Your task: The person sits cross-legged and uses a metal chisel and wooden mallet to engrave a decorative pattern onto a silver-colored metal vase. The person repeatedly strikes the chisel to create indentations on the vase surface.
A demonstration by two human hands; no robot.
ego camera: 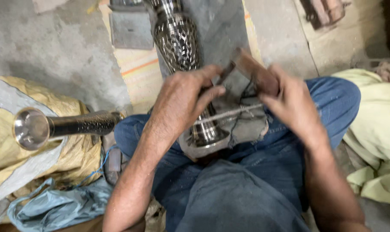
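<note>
While the engraved metal vase (182, 64) lies across the person's lap, its flared foot toward the body and its patterned belly reaching out over the grey pad on the floor (66, 47), the left hand (182, 101) presses down on its narrow stem, fingers curled around a slim punch or chisel (226, 73) whose tip seems to meet the metal; the right hand (289, 101) is clenched on a wooden mallet (255, 71) raised just behind the tool's head. A cord (229, 112) runs across the stem and a worn grey cloth (246, 124) cushions it on the jeans. To work this step well, I judge the left hand should keep the vase from rolling — palm weight on the stem, tool held steady; strokes should be short and land squarely on the tool's end, since a glancing hit could skid the tip across the polished surface. A second vase (66, 126) of similar finish lies well apart at the left, on a yellow sack (14, 172) — its open mouth faces the camera; a pale green cloth (375, 129) sits at the right.
</note>
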